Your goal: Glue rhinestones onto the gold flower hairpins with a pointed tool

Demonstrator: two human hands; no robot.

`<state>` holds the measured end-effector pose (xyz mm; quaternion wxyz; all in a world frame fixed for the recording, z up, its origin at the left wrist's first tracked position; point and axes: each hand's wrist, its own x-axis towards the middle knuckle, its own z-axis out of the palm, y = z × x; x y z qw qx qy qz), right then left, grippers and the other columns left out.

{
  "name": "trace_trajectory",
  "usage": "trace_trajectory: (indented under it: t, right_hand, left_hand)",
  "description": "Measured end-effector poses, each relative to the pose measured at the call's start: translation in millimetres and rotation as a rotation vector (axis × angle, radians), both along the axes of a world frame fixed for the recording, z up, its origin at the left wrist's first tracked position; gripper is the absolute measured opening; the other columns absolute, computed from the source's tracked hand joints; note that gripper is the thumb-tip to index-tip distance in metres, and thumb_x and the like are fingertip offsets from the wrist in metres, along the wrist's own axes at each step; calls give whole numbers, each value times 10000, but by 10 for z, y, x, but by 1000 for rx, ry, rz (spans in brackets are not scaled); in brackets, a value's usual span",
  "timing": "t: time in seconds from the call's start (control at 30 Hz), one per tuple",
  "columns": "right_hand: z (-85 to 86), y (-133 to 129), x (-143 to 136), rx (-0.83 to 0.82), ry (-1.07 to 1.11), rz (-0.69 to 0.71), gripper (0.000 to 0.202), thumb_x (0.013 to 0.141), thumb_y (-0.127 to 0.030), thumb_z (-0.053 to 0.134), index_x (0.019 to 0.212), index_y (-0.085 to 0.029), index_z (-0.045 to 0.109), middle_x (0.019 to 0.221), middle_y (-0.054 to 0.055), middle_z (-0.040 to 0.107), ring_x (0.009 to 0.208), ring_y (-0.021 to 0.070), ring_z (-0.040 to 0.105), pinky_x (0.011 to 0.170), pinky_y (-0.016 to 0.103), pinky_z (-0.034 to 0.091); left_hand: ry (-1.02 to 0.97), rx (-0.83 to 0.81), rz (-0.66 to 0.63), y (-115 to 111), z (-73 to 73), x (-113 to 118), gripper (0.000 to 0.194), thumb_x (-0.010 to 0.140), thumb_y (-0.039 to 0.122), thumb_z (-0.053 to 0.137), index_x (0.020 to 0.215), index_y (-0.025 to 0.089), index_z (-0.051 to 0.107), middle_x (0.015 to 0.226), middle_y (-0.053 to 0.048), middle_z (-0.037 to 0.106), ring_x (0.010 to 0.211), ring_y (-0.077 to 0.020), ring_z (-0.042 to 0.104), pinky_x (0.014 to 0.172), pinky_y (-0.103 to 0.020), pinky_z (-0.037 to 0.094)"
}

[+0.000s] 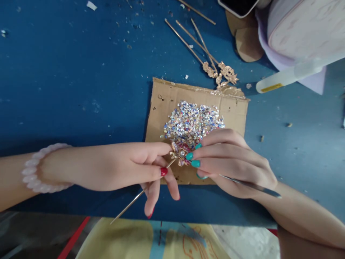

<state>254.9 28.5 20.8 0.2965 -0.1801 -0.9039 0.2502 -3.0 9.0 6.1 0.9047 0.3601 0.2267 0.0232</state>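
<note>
My left hand (115,165) has its thumb and index finger closed round the gold stem of a hairpin (130,205), its other fingers hanging loose below. The hairpin's ornament (181,154), set with pink pieces and a pearl-like bead, faces up over the cardboard. Bent over that ornament, my right hand (234,162) grips a slim metal tool that looks like tweezers (252,186); its back end juts out by the wrist, while its tip is hidden by the fingers. Just beyond both hands lies a pile of small shiny chips (191,120) on the cardboard sheet (159,126).
Several gold hairpins (198,45) lie beyond the cardboard on the blue table (67,90). At the far right are a translucent tube (291,75), a large pale round object (309,28), brown pieces (248,43) and a white-rimmed dark object (238,5). Small scraps are scattered about.
</note>
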Motion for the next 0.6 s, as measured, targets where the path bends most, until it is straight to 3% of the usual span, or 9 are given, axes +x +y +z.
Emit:
trace_trajectory:
  t: [0.6]
  right_hand:
    - [-20, 18, -4, -14, 20, 5, 32, 898, -139, 690, 926, -134, 704, 895, 88, 790, 901, 195, 716, 808, 371, 626]
  left_hand:
    - [21, -2, 2, -5, 16, 7, 245, 1082, 256, 355, 1288, 257, 488, 1132, -45, 707, 676, -86, 687, 794, -280, 526]
